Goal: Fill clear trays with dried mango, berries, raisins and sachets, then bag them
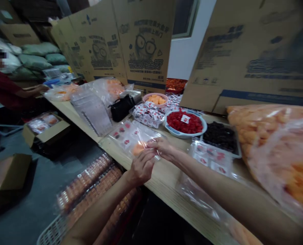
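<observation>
Over the wooden table, my left hand (pixel 142 166) and my right hand (pixel 161 148) meet, fingers closed on a clear plastic bag (pixel 153 137). Orange pieces (pixel 138 148) show through the plastic beside my fingertips; how many is hidden. Just beyond lies a clear compartment tray (pixel 126 131) holding small white packets and dark and red pieces. Past my right hand stands a pale blue basin of red pieces (pixel 184 121) with one white packet on top. A similar filled tray (pixel 210 158) lies near my right forearm.
Behind are a tub of white packets (pixel 148 114), a pink bowl of orange pieces (pixel 155 99), a tray of black pieces (pixel 220 137) and a black pouch (pixel 122 108). Large bags of orange pieces (pixel 253 126) stand right. Below left, a crate (pixel 51 231) holds packed trays. A person (pixel 8 85) works far left.
</observation>
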{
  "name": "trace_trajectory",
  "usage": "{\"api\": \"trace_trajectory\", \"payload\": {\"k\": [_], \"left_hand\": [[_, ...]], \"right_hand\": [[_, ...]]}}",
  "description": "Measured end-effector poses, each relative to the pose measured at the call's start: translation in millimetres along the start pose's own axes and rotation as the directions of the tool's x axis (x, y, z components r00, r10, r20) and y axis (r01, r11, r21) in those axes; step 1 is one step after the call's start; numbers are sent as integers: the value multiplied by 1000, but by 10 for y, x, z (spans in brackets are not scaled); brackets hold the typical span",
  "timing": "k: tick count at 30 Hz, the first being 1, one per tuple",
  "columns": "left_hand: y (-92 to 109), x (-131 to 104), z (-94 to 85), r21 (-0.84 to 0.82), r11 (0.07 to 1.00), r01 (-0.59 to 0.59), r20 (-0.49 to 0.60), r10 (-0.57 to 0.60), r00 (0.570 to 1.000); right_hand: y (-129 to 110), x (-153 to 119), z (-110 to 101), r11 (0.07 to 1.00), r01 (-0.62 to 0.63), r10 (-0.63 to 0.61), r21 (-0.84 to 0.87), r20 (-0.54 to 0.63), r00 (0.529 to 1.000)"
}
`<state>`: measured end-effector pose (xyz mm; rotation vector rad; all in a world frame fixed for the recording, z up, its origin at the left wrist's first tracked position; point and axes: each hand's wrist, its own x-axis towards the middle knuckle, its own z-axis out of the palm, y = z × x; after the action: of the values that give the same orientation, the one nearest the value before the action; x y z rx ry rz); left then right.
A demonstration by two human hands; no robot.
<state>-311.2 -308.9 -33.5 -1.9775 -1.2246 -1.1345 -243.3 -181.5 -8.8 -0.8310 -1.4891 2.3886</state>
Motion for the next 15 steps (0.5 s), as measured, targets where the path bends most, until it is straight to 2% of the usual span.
{"api": "trace_trajectory", "payload": {"k": [2, 4, 6, 7, 9, 10, 12, 13, 14, 15], "left_hand": [[186, 68, -113, -76, 996, -42, 67, 47, 997], [297, 86, -211, -148, 989, -27, 88, 40, 995], [281, 54, -225, -189, 981, 48, 2, -48, 999], [234, 23, -189, -198, 974, 109, -41, -119, 992], [109, -55, -43, -155, 959, 238, -61, -250, 966], [49, -100, 49, -92, 952, 291, -14, -293, 956], [-39, -196, 229, 109, 934, 341, 172, -356, 919], [-63, -244, 308, 216, 918, 332, 291, -385, 876], [-75, -290, 377, 305, 899, 313, 400, -419, 815], [-79, -330, 437, 371, 882, 289, 491, -451, 746]], "right_hand": [[-15, -350, -52, 992, 119, -117, 46, -43, 992], [17, -817, -149, 960, 272, -266, 62, -89, 960], [128, -1372, -258, 924, 381, -371, 21, -190, 909], [219, -1668, -309, 915, 403, -391, -18, -289, 874], [465, -2257, -404, 922, 386, -345, -42, -544, 765], [612, -2532, -454, 927, 373, -303, -42, -670, 677], [926, -2993, -578, 945, 327, -183, -12, -849, 496], [1080, -3163, -655, 951, 308, -128, 12, -894, 429], [1221, -3285, -740, 958, 282, -72, 46, -916, 395], [1342, -3357, -827, 960, 271, -36, 74, -924, 380]]}}
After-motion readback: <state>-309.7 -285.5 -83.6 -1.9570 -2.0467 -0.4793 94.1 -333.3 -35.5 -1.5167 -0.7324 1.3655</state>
